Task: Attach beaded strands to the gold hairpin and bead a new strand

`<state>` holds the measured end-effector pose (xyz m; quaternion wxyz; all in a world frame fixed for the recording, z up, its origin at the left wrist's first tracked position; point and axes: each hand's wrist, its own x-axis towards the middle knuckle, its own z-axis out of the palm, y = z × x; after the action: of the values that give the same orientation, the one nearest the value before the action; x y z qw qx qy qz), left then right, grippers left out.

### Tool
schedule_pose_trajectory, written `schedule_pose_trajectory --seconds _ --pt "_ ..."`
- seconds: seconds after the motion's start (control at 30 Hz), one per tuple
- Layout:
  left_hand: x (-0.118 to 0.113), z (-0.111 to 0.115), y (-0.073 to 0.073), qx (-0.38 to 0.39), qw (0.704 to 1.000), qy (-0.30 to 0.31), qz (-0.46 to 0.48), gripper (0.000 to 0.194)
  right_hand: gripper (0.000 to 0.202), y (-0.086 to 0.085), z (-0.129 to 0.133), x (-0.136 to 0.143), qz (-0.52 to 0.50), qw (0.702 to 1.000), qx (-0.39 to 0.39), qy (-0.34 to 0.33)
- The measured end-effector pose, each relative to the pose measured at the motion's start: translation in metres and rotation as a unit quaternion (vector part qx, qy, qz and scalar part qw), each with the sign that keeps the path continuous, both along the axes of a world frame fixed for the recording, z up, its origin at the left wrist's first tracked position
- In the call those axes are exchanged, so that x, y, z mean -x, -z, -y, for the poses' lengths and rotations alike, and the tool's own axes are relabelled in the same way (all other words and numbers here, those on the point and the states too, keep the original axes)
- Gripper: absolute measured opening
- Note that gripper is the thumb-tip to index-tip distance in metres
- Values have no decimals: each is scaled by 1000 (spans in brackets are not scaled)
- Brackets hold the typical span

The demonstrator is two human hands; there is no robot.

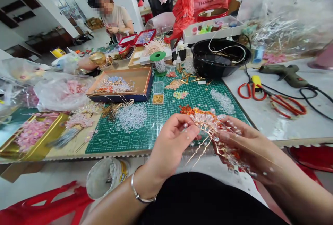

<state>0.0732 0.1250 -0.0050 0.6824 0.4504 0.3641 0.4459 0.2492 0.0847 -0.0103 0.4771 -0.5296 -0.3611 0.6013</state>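
Note:
A beaded hair ornament point(208, 122) with clear and orange beads on gold wire is held over the front edge of the green cutting mat point(109, 140). Two wavy gold prongs hang down from it. My left hand point(174, 141) pinches its left end between thumb and fingers. On the other side, my right hand point(244, 143) is closed around the right part, where beaded strands trail below the palm; some fingers are hidden. Beyond my hands lie a pile of clear beads point(131, 115), small clear beads point(223, 101) and yellowish petal pieces point(180, 95).
A glue gun point(286, 72) and red-handled scissors point(252, 91) lie at right, near a black basin point(221, 58). Left are a cardboard box point(145, 83) and a gold tray point(56, 135) of pink flowers. A bucket point(100, 178) stands below. Another person point(118, 18) sits across.

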Motion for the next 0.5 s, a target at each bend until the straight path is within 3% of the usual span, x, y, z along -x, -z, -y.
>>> schedule_pose_trajectory --seconds 0.1,0.2,0.23,0.27,0.3,0.37,0.43,0.5 --pt "27 -2 -6 -91 986 -28 -138 7 50 -3 -1 -10 -85 993 85 -11" --pt "49 5 -21 -219 918 -168 -284 2 46 -4 3 -15 -70 993 93 -6" --pt "53 10 -28 -249 893 -202 -315 2 46 -3 4 -15 -65 993 97 -8" --pt "55 16 -34 -261 881 -198 -342 4 47 -2 6 -13 -60 993 99 -11" --pt "55 22 -38 -254 882 -152 -366 8 48 -1 8 -12 -57 993 100 -15" --pt "50 30 -42 -195 896 30 -398 21 51 1 10 -9 -53 994 97 -24" --pt "42 31 -37 -90 900 204 -374 29 50 2 11 -9 -41 995 90 -34" --pt "34 27 -25 11 912 277 -302 29 50 4 13 -10 -10 996 78 -48"
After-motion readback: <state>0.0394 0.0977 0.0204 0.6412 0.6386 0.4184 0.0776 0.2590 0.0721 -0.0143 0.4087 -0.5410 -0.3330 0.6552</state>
